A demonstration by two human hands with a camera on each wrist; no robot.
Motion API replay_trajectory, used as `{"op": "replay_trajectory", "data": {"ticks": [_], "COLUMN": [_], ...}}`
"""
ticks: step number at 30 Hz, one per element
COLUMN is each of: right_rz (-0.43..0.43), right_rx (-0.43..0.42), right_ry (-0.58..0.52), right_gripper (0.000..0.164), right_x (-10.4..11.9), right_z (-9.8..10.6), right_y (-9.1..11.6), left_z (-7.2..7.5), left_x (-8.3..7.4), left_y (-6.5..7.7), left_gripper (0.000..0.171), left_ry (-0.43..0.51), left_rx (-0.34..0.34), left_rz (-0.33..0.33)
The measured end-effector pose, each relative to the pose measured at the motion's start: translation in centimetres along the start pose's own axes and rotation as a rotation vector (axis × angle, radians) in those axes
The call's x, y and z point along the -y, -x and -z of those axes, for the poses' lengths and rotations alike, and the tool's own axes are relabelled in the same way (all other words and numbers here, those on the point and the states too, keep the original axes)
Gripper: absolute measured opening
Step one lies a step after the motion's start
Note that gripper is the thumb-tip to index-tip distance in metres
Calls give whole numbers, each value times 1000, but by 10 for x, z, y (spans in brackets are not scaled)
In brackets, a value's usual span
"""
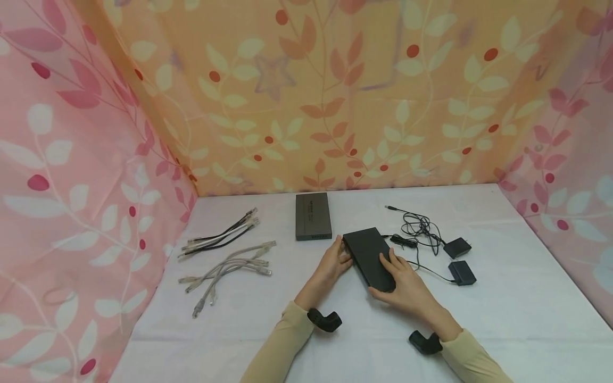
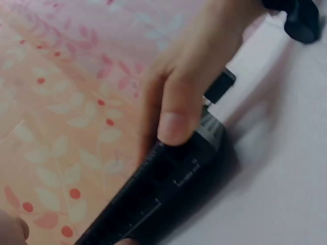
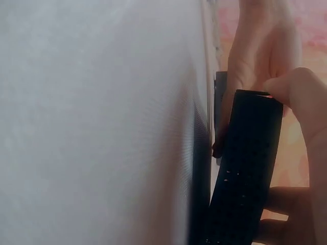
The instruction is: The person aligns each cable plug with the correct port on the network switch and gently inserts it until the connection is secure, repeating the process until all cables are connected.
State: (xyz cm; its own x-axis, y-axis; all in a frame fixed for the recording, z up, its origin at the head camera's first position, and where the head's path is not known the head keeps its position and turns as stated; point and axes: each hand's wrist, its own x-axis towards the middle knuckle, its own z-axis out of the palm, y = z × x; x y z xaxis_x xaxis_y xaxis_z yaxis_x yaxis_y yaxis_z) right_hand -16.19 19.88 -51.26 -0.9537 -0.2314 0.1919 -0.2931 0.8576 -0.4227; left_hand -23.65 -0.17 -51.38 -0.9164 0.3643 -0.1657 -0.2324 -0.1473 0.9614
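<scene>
Both hands hold a black network switch, which is tilted a little over the white table. My left hand grips its left side. On the opposite side, my right hand has the thumb at the near corner and fingers over the top edge. A row of ports and printed markings shows on one narrow face of the switch in the left wrist view. Its dark end face appears in the right wrist view. A thin black cable runs from behind its far right side. The left fingertips are partly hidden.
Another dark grey switch lies at the back. Black power adapters with coiled cords lie on the right. Grey network cables and a bundle of black and pale cables lie on the left. Patterned cloth surrounds the table.
</scene>
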Motion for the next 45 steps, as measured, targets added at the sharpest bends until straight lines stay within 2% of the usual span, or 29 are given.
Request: {"op": "replay_trajectory", "data": {"ticks": [2, 6, 9, 11, 12, 14, 15, 17, 19, 21, 23, 25, 27, 30, 33, 36, 38, 42, 45], "right_rz": [-4, 10, 51, 52, 40, 3, -33, -106, -172, -211, -204, -202, -224, -314, -402, -461, -506, -495, -430], "right_rx": [9, 4, -60, -123, -148, -136, -94, 63, 293, 517, 688, 792, 836, 804, 655, 495, 424, 392, 403], "right_ry": [-13, -21, -49, -124, -195, -403, -537, -822, -1094, -1318, -1531, -1739, -1934, -2175, -2333, -2372, -2359, -2377, -2437], "right_gripper": [94, 92, 88, 78, 69, 47, 38, 35, 47, 56, 60, 63, 68, 75, 76, 65, 61, 47, 31], "right_x": [1, 2, 3, 4, 4, 4, 3, 1, -3, -6, -8, -8, -7, -3, 2, 4, 5, 6, 5], "right_z": [0, 3, 8, 14, 17, 25, 28, 32, 33, 31, 24, 16, 8, -3, -9, -13, -14, -19, -21], "right_y": [-1, 0, 4, 9, 13, 20, 24, 31, 37, 42, 44, 45, 42, 34, 24, 15, 11, 5, 3], "left_z": [1, 4, 4, 4, 4, 4, 4, 4, 4, 5, 6, 6, 7, 7, 7, 7, 8, 10, 12], "left_x": [-1, -3, -6, -7, -8, -10, -12, -14, -17, -19, -20, -22, -23, -25, -27, -28, -29, -32, -34], "left_y": [2, 6, 7, 8, 8, 9, 9, 9, 9, 9, 10, 10, 11, 12, 13, 14, 15, 16, 15], "left_gripper": [72, 75, 76, 76, 76, 76, 75, 75, 74, 74, 74, 76, 77, 77, 78, 80, 79, 76, 74], "left_ry": [217, 326, 367, 389, 393, 404, 409, 422, 428, 443, 453, 458, 461, 459, 469, 486, 486, 471, 454], "left_rx": [35, 50, 42, 37, 33, 24, 21, 12, 15, 18, 20, 17, 14, 9, 7, 6, 8, 8, 10], "left_rz": [62, 81, 82, 86, 88, 92, 93, 92, 81, 74, 68, 64, 57, 52, 51, 52, 48, 40, 30]}}
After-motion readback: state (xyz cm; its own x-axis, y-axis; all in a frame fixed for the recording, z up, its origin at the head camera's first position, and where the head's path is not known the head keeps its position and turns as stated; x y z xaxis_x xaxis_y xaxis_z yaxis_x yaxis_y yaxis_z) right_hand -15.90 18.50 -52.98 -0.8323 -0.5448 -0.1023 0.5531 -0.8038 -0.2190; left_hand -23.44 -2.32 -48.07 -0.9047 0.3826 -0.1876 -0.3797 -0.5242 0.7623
